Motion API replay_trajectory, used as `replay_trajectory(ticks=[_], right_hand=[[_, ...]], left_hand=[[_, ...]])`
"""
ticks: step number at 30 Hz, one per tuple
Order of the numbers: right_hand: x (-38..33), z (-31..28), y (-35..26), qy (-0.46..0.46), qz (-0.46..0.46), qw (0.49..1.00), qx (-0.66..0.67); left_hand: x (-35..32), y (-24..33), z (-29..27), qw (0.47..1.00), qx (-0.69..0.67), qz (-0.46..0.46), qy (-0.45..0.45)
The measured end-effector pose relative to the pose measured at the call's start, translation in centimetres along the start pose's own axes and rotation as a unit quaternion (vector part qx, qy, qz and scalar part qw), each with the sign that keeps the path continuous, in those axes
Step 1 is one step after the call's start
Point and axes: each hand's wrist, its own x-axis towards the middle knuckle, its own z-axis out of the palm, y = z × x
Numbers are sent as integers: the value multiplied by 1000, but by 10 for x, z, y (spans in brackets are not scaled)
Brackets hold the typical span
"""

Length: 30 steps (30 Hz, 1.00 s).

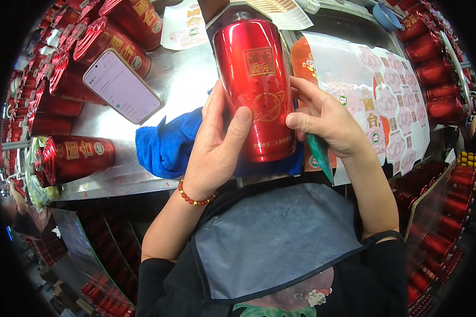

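A glossy red bottle (254,90) with gold printing is in front of me between both hands, its upper end against a dark metal fixture (214,9). My left hand (217,140) curves round the bottle's left side, thumb on its front. On the opposite side, my right hand (328,119) grips it with the thumb near the lower right edge. A flat teal scraper (319,156) sticks out below my right palm, tucked in the same hand. Under the bottle lies a bunched blue cloth (166,145). The fingertips behind the bottle are hidden.
A phone (121,86) with a lit screen leans by red bottles at left. Another red bottle (82,158) lies on the metal table (124,177). Decal sheets (391,100) spread at right; a blue bowl (386,17) sits behind. Racks of red bottles (439,76) flank both sides.
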Motion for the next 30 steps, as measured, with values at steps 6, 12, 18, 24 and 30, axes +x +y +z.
replay_trajectory(ticks=[6, 12, 18, 24, 30], right_hand=[[4, -9, 4, 5, 13, 999, 43], [9, -6, 6, 14, 18, 1000, 7], [9, -10, 10, 4, 14, 1000, 28], [6, -5, 5, 4, 14, 1000, 3], [5, -5, 2, 3, 17, 1000, -2]], left_hand=[[0, 6, 1, 995, -97, -17, -10], [3, 14, 9, 990, -141, -20, 7], [3, 14, 9, 991, -135, -10, 6], [3, 17, 12, 988, -156, -7, 10], [4, 18, 13, 988, -151, -12, 5]])
